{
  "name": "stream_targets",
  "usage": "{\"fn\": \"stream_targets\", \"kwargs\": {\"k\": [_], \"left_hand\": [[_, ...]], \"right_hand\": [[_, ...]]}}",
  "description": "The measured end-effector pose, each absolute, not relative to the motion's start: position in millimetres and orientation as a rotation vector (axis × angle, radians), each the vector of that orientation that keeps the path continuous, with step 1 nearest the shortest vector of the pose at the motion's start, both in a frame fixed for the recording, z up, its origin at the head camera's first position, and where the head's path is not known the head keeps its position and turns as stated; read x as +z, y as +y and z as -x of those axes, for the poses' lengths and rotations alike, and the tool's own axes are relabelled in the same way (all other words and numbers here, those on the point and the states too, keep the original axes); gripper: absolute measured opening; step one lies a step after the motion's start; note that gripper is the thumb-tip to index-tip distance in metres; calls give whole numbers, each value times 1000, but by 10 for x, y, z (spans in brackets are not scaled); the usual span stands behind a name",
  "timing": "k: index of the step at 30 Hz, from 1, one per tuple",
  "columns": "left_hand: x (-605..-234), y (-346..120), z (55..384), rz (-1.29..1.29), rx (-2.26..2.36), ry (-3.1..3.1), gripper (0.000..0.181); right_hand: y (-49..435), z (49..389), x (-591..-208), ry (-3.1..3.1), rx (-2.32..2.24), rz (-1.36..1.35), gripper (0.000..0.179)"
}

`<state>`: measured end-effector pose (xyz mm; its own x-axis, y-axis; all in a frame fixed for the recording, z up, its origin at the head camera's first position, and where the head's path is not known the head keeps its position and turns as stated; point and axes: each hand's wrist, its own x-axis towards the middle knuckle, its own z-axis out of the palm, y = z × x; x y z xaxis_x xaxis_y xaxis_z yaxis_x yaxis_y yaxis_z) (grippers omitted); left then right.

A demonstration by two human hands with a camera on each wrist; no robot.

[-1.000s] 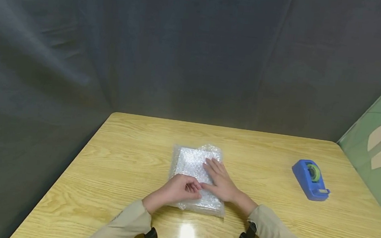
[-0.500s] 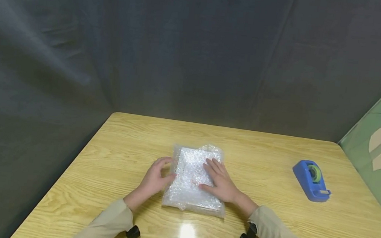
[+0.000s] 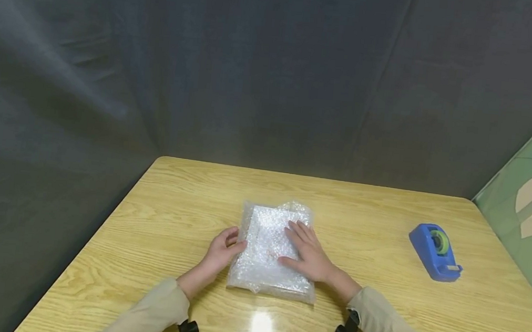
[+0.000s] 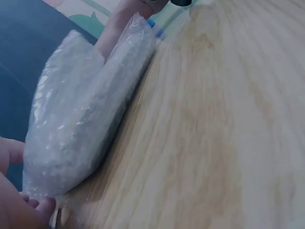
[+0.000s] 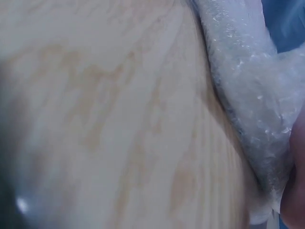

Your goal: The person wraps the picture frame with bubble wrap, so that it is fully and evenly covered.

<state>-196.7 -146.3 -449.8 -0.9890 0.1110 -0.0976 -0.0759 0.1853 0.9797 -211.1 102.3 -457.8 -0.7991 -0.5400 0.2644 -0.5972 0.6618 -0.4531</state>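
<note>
A flat, rectangular bundle of clear bubble wrap (image 3: 261, 271) lies on the table, with a pale flat thing showing through it. My left hand (image 3: 219, 250) grips the bundle's left edge, thumb over the top and fingers at its side. In the left wrist view, the edge of the bubble wrap (image 4: 71, 138) sits between the thumb and fingers of that hand (image 4: 19, 200). Spread flat, my right hand (image 3: 309, 254) rests on the bundle's right half. The right wrist view shows the bubble wrap (image 5: 267, 95) beside part of the right hand (image 5: 295, 171).
A blue tape dispenser (image 3: 436, 253) with a green-looking roll stands at the right of the wooden table (image 3: 173, 200). Dark curtain (image 3: 273, 82) hangs behind and to the left. A patterned green and beige panel (image 3: 528, 210) borders the right side.
My left hand has gone from above the bundle's middle out to its left edge, then its fingers drew in there. The right hand has stayed in place.
</note>
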Motion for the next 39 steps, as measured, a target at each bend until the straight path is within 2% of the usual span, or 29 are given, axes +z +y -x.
{"fn": "stream_targets", "kwargs": {"k": [5, 12, 22, 27, 33, 39], "left_hand": [[-4502, -1365, 1928, -56, 1986, 2345, 52], [-4520, -1201, 1887, -241, 1929, 2564, 49], [-4442, -1129, 1822, -466, 1192, 2938, 57], [-4366, -1112, 1819, -549, 763, 3007, 59], [-4238, -1366, 1958, -788, 672, 2834, 63], [-4247, -1567, 2207, -974, 708, 2728, 80]], "right_hand": [[1024, 2117, -4563, -2730, 902, -960, 68], [1017, 2105, -4543, -2730, 967, -942, 63], [1016, 2120, -4565, -2768, 915, -952, 81], [1023, 2131, -4571, -2758, 881, -979, 85], [1019, 2145, -4565, -2789, 866, -984, 85], [1020, 2135, -4557, -2803, 860, -975, 86]]}}
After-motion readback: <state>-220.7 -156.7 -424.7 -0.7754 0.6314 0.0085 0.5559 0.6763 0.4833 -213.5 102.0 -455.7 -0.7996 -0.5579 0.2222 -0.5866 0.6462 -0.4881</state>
